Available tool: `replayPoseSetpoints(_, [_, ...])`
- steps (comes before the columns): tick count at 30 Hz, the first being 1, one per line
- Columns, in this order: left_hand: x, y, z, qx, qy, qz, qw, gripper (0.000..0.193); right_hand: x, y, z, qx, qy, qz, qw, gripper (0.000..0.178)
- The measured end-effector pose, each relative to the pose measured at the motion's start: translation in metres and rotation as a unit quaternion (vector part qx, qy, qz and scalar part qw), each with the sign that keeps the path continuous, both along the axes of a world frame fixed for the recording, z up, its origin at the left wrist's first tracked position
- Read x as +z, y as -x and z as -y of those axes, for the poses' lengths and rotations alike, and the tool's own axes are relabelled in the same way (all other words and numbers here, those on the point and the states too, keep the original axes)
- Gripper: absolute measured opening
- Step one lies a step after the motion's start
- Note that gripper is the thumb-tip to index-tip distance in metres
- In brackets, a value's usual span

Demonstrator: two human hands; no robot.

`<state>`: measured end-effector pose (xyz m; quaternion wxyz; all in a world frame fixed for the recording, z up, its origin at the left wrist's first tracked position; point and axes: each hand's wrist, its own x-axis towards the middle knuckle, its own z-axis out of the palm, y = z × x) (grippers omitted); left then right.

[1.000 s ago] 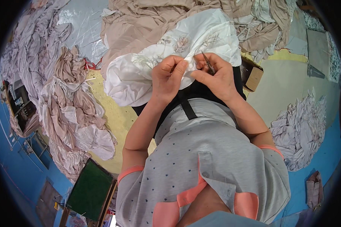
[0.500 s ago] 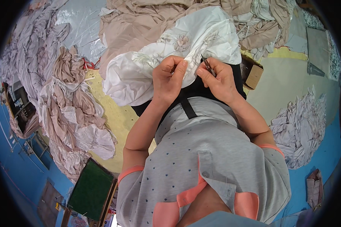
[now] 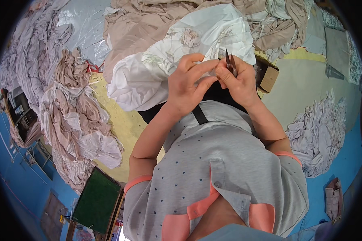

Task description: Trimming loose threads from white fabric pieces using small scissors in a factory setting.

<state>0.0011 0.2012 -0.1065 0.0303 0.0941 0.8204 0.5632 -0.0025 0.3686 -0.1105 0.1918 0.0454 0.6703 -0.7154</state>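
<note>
A pair of dark thread snips (image 3: pixel 230 63) points up and away from my body, and my right hand (image 3: pixel 240 78) is closed around it. My left hand (image 3: pixel 189 82) is open, thumb and fingers apart. Its fingertips reach across to the thumb and fingers of my right hand and seem to touch them. Whether a thread runs between the hands is too small to tell. White cloth with a printed or stitched flower pattern (image 3: pixel 191 37) lies bunched over my lap, just beyond both hands. The hands are lifted off it.
Beige fabric (image 3: pixel 136 30) spreads beyond the white cloth. Crumpled fabric heaps lie at the left (image 3: pixel 74 112) and right (image 3: pixel 319 130). A small cardboard box (image 3: pixel 269 79) stands right of my lap. At the lower left is a green-topped stool or board (image 3: pixel 96 201).
My left hand has let go of the white cloth, opened and moved right to my right hand. The right hand has lifted off the cloth, and the snips now point more upright.
</note>
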Motion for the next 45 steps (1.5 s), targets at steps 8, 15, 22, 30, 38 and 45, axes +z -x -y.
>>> replayPoseSetpoints(8, [-0.005,-0.005,0.002,0.021,0.175,-0.276,0.945,0.028,0.013,-0.008,0.005,0.023,-0.157,-0.285,0.945,0.009])
replayPoseSetpoints(15, [-0.008,-0.024,0.009,0.095,0.159,-0.239,0.953,0.02,0.009,-0.026,-0.001,0.059,-0.074,-0.101,0.99,0.008])
replayPoseSetpoints(22, [-0.021,-0.045,0.012,0.121,0.114,-0.129,0.978,0.008,0.006,-0.039,-0.007,0.138,0.137,0.214,0.957,0.047])
replayPoseSetpoints(30, [-0.029,-0.061,0.015,0.129,0.113,-0.132,0.976,0.008,-0.001,-0.04,0.0,0.146,0.176,0.308,0.924,0.043])
replayPoseSetpoints(38, [-0.033,-0.065,0.019,0.111,0.132,-0.168,0.971,0.01,-0.007,-0.037,-0.002,0.163,0.161,0.335,0.914,0.04])
replayPoseSetpoints(45, [-0.038,-0.066,0.019,0.11,0.13,-0.197,0.965,0.014,-0.011,-0.035,-0.004,0.193,0.143,0.32,0.916,0.039])
